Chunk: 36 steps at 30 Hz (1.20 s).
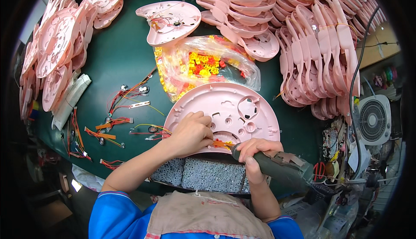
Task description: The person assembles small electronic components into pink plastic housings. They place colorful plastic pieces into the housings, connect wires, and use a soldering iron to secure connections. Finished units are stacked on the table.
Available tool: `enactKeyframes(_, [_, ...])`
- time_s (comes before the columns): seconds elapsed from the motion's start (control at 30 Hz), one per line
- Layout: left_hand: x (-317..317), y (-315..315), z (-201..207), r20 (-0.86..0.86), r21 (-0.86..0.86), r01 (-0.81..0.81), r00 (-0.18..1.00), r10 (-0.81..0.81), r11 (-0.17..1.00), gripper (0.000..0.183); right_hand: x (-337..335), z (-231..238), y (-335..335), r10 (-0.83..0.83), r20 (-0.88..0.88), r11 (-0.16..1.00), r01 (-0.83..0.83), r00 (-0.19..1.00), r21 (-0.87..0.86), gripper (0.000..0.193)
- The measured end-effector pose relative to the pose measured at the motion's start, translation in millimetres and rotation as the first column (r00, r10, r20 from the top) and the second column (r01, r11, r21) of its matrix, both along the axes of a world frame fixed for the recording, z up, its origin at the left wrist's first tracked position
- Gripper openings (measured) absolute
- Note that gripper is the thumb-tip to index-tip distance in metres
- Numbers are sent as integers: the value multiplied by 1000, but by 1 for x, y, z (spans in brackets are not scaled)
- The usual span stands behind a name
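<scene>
across the near side of a dark green table [121, 57], a pink rounded shell [227, 92] is lying open, its straight side facing the person and its holes and pegs showing. the right hand [261, 146] is closing firmly round a dark green tool [281, 169], whose dark nose is pointing left over the shell's near edge. the left hand [193, 130] is reaching over the shell's left part, its fingers bunching beside an orange strip [222, 144]; whether they are pinching it, i cannot tell. the two hands are sitting apart, near each other, with the strip and the tool's nose lying between them.

just beyond the shell, a clear bag [203, 63] of yellow and red plastic pieces is spreading open, and another pink shell [180, 16] with wires is lying behind it. to the left, wired parts [134, 91] are scattering over the table. small silvery pieces [212, 175] are filling containers between the shell and the person's brown apron [203, 215]. stacked pink shells [307, 57] are crowding the far right, more shells [58, 44] are piling up at the far left, and a white fan [375, 120] is standing at the right.
</scene>
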State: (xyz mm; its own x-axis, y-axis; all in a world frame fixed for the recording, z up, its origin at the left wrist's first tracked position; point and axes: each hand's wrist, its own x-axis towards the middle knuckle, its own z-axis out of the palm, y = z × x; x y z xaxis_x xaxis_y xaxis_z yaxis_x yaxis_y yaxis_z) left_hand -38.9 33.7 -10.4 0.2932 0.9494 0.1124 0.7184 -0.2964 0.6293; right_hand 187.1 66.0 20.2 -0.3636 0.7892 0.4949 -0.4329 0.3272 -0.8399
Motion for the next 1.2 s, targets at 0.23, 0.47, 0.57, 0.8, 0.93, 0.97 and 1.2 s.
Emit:
enactKeyframes(0.23, [1,0,-5,-4,55,7,1000,-6,998,13,-5,-9,2,-54,-7,997,53,999,-47,35])
enactKeyframes(0.47, [24,-42,10,114,326,-113,990,80,938,16,34,30,-36,49,37,994,-45,998,-97,33])
enactKeyframes(0.57, [50,-64,4,32,327,25,999,-37,945,17,35,21,-40,202,187,968,-168,961,-184,36])
enactKeyframes(0.8, [57,-73,1,85,278,7,996,-32,961,21,42,58,-31,243,35,969,-242,969,-48,40])
enactKeyframes(0.93, [53,-69,10,192,285,3,980,-61,958,20,43,58,-37,157,-67,981,-163,985,-103,40])
enactKeyframes(0.97, [54,-70,9,190,281,-4,980,-52,960,19,45,57,-37,126,-74,987,-133,989,-91,39])
enactKeyframes(1.2, [51,-75,6,258,278,-36,965,-38,960,18,37,53,-39,88,-104,989,-99,991,-106,43])
